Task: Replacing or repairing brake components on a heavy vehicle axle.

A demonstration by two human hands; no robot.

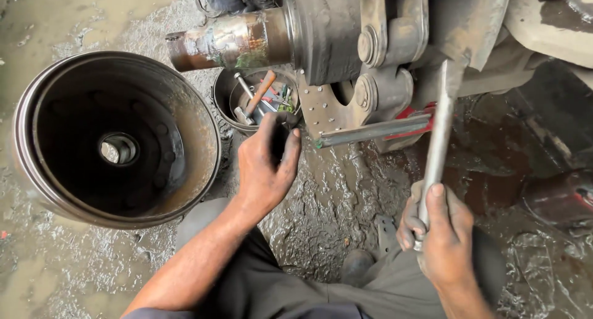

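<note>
My right hand (pixel 440 232) grips the lower end of a long grey metal bar (pixel 441 130) that slants up to the underside of a greasy axle assembly (pixel 364 41). My left hand (pixel 267 163) reaches toward the rim of a small round tub of tools (pixel 223 96), fingers curled around something dark that I cannot make out. A bare axle spindle (pixel 228 42) sticks out to the left above the tub. A flat metal strip (pixel 370 132) juts from the assembly beside the left hand.
A large dark brake drum (pixel 117 140) lies open side up on the left. The concrete floor (pixel 346 189) is wet and oily. A red piece (pixel 414 118) shows under the assembly. My knees fill the bottom edge.
</note>
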